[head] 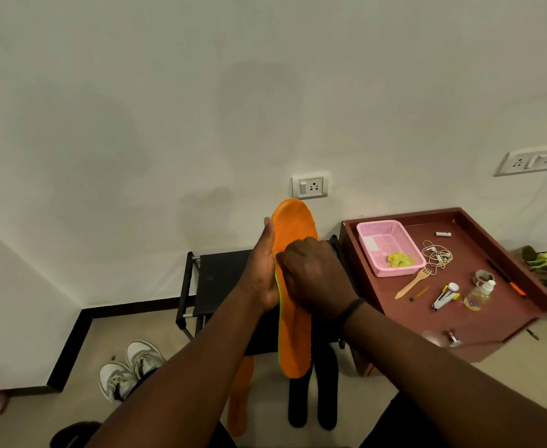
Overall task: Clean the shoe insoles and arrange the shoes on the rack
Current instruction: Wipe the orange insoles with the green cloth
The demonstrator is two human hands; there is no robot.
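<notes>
I hold an orange insole [294,337] upright in front of me, toe end up. My left hand [264,273] supports it from the left side along its edge. My right hand [314,276] lies curled against the insole's face; whatever it may hold is hidden under the fingers. A second orange insole [241,396] lies on the floor below. Two black insoles [314,392] lie on the floor beside it. The black shoe rack [214,282] stands against the wall behind my hands. A pair of grey-white sneakers [130,370] sits on the floor at the left.
A maroon table [491,321] at the right carries a pink basket [391,247], a wooden fork [412,282], a tangled cable [435,255], a clear bottle [478,294] and small items. Wall sockets [310,187] sit behind. A dark shape [71,434] lies bottom left.
</notes>
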